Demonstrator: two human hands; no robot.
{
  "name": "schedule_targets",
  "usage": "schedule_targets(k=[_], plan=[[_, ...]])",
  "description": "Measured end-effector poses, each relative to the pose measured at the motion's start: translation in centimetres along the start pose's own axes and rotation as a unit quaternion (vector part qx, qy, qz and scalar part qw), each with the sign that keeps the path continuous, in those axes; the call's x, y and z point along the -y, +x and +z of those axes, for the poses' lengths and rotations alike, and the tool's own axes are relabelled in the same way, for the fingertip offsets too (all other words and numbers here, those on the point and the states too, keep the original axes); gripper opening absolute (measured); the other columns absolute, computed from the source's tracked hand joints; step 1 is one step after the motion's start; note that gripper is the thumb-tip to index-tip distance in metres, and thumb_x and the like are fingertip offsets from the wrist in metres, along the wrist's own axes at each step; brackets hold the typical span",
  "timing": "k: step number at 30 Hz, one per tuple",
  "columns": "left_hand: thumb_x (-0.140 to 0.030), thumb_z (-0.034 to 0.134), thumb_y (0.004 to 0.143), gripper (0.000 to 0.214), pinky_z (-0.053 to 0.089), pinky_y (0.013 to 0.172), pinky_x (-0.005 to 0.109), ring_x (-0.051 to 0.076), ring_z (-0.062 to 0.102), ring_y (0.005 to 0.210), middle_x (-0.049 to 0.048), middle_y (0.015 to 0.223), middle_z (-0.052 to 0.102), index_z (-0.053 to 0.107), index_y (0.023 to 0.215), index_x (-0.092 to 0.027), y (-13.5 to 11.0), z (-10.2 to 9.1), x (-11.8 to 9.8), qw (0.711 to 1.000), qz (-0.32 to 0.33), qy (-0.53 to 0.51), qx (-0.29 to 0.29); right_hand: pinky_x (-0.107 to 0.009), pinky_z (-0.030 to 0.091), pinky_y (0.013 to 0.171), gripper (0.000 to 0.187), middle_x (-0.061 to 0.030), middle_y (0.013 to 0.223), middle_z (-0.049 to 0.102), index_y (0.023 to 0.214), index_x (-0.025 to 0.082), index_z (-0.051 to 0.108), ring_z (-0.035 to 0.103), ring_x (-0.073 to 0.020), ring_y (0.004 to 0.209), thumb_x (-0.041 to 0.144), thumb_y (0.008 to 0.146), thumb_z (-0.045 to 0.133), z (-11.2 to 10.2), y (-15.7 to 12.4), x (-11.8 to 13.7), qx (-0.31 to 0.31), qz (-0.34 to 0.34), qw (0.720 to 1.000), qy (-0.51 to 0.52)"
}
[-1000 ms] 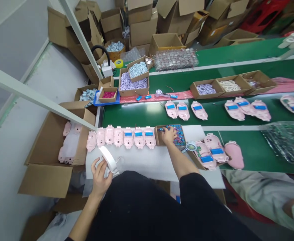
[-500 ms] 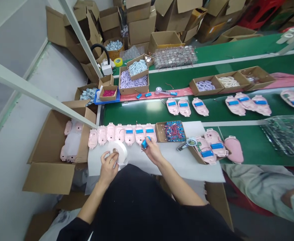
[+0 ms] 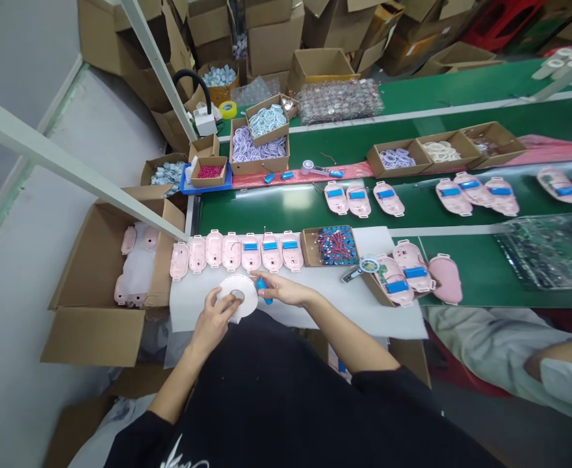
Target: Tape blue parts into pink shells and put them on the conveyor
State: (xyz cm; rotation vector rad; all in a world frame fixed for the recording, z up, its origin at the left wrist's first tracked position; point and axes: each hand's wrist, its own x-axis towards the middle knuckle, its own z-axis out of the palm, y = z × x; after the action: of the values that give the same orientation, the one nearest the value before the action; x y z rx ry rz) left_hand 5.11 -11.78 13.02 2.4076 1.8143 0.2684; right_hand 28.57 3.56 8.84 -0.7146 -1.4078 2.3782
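My left hand (image 3: pixel 214 318) grips a white roll of tape (image 3: pixel 247 292), with fingers at its centre hole. Just right of the roll, my right hand (image 3: pixel 283 290) holds a blue battery (image 3: pixel 264 290) between thumb and fingers, close to the roll's edge. Behind both hands stands a row of pink plastic shells (image 3: pixel 232 252); those at the right end have blue batteries lying in them, those at the left end do not. A cardboard box of blue batteries with red wires (image 3: pixel 337 246) sits to the right of the row.
White foam sheet (image 3: pixel 310 318) covers the bench in front of me. At right, a small handheld fan (image 3: pixel 366 265) lies by more pink shells (image 3: pixel 396 286). A large open carton (image 3: pixel 91 260) stands at left. Across the green belt (image 3: pixel 266 214) are boxes of rings (image 3: pixel 259 146). A co-worker's sleeve (image 3: pixel 485 338) shows at right.
My right hand has moved left with the blue battery, up to the tape roll. The roll is now lifted and turned in my left hand. The whole view has shifted slightly.
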Motion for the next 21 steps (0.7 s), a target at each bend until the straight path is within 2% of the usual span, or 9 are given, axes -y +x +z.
schedule_targets(k=[5,8,11,13,15,18,21], plan=[[0.005,0.05,0.083,0.072,0.058,0.098,0.043,0.033,0.041,0.138,0.0054,0.132,0.066,0.061,0.142,-0.035,-0.7,-0.1,0.5,0.999,-0.024,0.01,0.023,-0.033,0.056,0.088,0.066,-0.0033,0.113,0.07,0.135,0.024,0.065,0.066,-0.0201,0.104,0.041,0.074,0.087,0.8,1.1,-1.0,-0.017,0.033,0.999,0.006],[0.001,0.056,0.083,0.073,0.061,0.089,0.038,0.033,0.042,0.136,0.0071,0.134,0.064,0.058,0.145,-0.036,-1.1,0.4,0.7,0.998,-0.047,0.012,0.04,-0.036,0.056,0.086,0.054,-0.0037,0.098,0.072,0.117,0.02,0.071,0.067,-0.0221,0.095,0.045,0.072,0.088,2.2,1.6,-2.0,-0.045,0.032,0.998,0.018],[0.0,0.058,0.083,0.07,0.061,0.083,0.037,0.034,0.042,0.134,0.0088,0.132,0.064,0.058,0.144,-0.034,-1.0,1.2,0.7,0.996,-0.078,0.018,0.049,-0.038,0.055,0.088,0.051,-0.0043,0.093,0.073,0.106,0.02,0.071,0.068,-0.0232,0.092,0.051,0.07,0.088,4.1,2.2,-3.9,-0.128,0.003,0.99,0.057],[-0.002,0.057,0.087,0.062,0.06,0.082,0.037,0.034,0.043,0.13,0.0097,0.127,0.064,0.06,0.141,-0.032,-0.5,1.8,0.9,0.993,-0.095,0.025,0.062,-0.04,0.054,0.093,0.053,-0.0053,0.097,0.074,0.105,0.021,0.069,0.068,-0.0247,0.097,0.055,0.068,0.088,5.2,3.0,-5.5,-0.203,-0.025,0.975,0.083],[-0.005,0.056,0.089,0.056,0.059,0.078,0.035,0.031,0.046,0.123,0.0104,0.121,0.064,0.061,0.138,-0.03,-0.1,2.3,1.3,0.99,-0.108,0.02,0.084,-0.044,0.053,0.095,0.056,-0.0069,0.099,0.075,0.105,0.022,0.067,0.069,-0.027,0.1,0.057,0.066,0.088,5.5,4.2,-6.7,-0.244,-0.035,0.963,0.112],[-0.005,0.056,0.089,0.055,0.059,0.073,0.033,0.029,0.048,0.115,0.01,0.118,0.063,0.062,0.138,-0.031,0.1,2.9,2.1,0.986,-0.124,-0.006,0.108,-0.047,0.054,0.094,0.054,-0.009,0.1,0.075,0.102,0.024,0.065,0.069,-0.0295,0.102,0.06,0.068,0.085,3.8,7.0,-7.1,-0.279,-0.055,0.943,0.17],[-0.004,0.059,0.086,0.059,0.06,0.074,0.033,0.029,0.049,0.116,0.0093,0.119,0.061,0.062,0.137,-0.034,-1.2,3.4,2.9,0.982,-0.111,-0.041,0.144,-0.046,0.055,0.095,0.053,-0.0092,0.105,0.073,0.104,0.026,0.061,0.067,-0.0275,0.111,0.068,0.076,0.074,0.3,11.0,-6.1,-0.35,-0.116,0.915,0.163]])
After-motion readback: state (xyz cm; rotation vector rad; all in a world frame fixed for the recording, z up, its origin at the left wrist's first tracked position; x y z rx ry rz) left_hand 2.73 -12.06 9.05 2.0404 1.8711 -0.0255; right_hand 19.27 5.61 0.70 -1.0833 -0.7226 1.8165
